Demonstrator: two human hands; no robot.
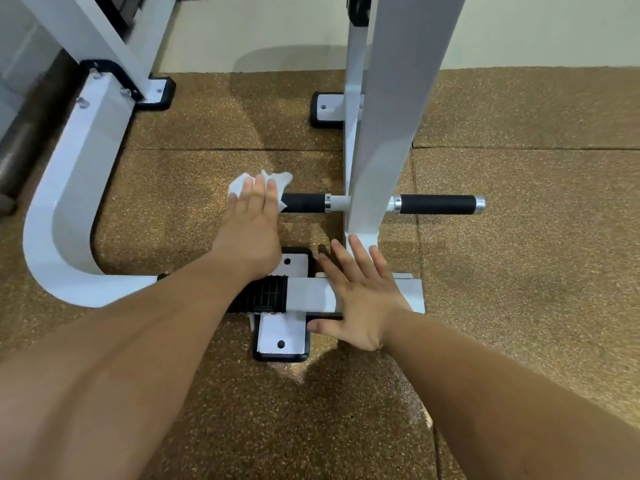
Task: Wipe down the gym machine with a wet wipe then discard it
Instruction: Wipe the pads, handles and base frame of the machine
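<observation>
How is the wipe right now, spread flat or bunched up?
Bunched up: the wipe shows crumpled, uneven edges past the left hand, which presses it over the end of the black grip.

Single head cam, wide-angle, pitched steeply down at the gym machine (pixel 388 133) base on the speckled floor (pixel 526 258). Close range: both forearms enter from the bottom edge, left hand (pixel 249 230) and right hand (pixel 363 299) mid-frame.
</observation>
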